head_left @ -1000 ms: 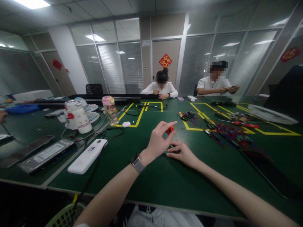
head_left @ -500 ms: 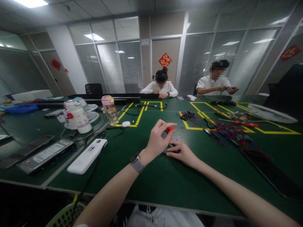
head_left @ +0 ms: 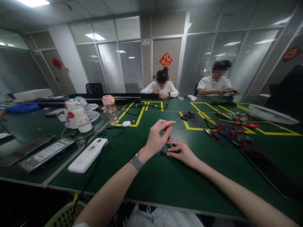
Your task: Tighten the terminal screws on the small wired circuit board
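My left hand (head_left: 157, 137), with a watch on its wrist, grips the top of a small red-handled screwdriver (head_left: 167, 128) that stands upright. Its tip points down at a small circuit board (head_left: 164, 151) lying on the green table (head_left: 165, 179). My right hand (head_left: 181, 152) lies flat on the table and presses on that board, mostly covering it. Both hands meet near the table's middle.
A heap of small boards with red and blue wires (head_left: 224, 132) lies to the right beside a red screwdriver (head_left: 246, 124). On the left sit a white power bank (head_left: 87, 155), phones (head_left: 44, 153), a pink bottle (head_left: 110, 109) and a white jug (head_left: 79, 115). Two people sit across the table.
My left hand has dropped slightly and twisted on the screwdriver, so less of the red handle shows. My right hand stays on the board.
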Motion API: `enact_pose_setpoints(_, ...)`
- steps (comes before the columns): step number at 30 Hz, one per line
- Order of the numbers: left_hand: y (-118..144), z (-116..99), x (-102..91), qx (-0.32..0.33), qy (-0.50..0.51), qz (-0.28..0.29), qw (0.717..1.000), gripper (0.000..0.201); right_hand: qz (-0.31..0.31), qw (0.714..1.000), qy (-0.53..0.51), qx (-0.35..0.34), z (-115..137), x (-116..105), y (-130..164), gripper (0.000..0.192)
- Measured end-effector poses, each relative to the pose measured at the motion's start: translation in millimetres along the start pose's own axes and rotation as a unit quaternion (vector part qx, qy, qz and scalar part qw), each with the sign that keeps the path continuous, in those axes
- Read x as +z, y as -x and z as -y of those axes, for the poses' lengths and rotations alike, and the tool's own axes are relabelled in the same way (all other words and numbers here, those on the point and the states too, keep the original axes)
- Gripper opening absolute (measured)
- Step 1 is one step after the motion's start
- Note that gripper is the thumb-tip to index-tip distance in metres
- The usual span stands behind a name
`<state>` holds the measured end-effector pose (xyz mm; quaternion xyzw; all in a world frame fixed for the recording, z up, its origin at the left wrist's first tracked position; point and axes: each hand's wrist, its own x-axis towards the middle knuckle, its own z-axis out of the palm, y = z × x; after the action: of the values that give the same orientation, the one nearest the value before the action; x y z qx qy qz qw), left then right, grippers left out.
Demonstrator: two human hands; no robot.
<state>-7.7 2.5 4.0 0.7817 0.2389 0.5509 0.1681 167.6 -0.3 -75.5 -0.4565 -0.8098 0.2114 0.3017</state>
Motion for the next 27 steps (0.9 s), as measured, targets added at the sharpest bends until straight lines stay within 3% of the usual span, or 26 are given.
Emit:
enact_pose_setpoints(4, -0.2, 1.7, 1.1, -0.014, 0.044, 0.021, 0.999, 0.031, 0.002, 1.000, 0.001, 0.001, -0.7, 0.7, -0.3, 0.019)
enact_pose_setpoints(9, -1.3, 1.5, 1.7, -0.015, -0.006, -0.029, 0.999, 0.019, -0.002, 1.000, -0.003, -0.006, -2.9, 1.8, 0.1, 0.020)
enact_pose_setpoints(16, 0.0, 1.4, 2.6, -0.020, 0.043, 0.030, 0.998, 0.033, -0.005, 1.000, -0.009, -0.004, -1.5, 1.1, 0.1, 0.021)
enact_pose_setpoints(22, 0.1, -2.5, 3.0, 0.005, -0.081, -0.051, 0.995, 0.017, 0.000, 1.000, 0.004, -0.005, -0.6, 0.2, 0.0, 0.019)
enact_pose_setpoints(27, -0.1, -3.6, 1.5, 0.002, -0.036, 0.010, 0.999, 0.027, -0.002, 1.000, 0.007, -0.004, -1.4, 1.2, 0.0, 0.019)
